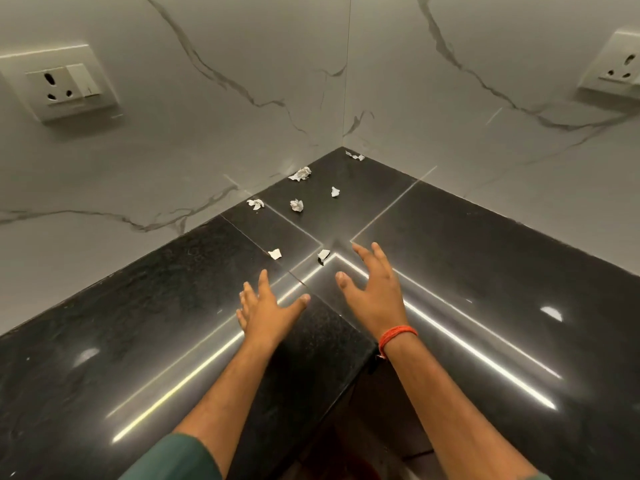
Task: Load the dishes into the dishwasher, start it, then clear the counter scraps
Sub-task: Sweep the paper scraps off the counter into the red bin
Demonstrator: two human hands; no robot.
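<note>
Several crumpled white paper scraps lie on the black corner counter (pixel 467 258). One scrap (pixel 323 255) is just ahead of my right hand (pixel 374 289), and another scrap (pixel 275 253) lies ahead of my left hand (pixel 266 306). Farther back sit more scraps (pixel 296 204), (pixel 255 203), (pixel 300 173), (pixel 335 192), and one scrap (pixel 355 155) in the far corner. Both hands hover over the counter with fingers spread, holding nothing. No dishes or dishwasher are in view.
Marble-look walls (pixel 207 150) meet at the corner behind the scraps. A socket with a switch (pixel 62 85) is on the left wall and another socket (pixel 620 69) on the right wall. The counter's inner front edge (pixel 360 368) lies between my forearms.
</note>
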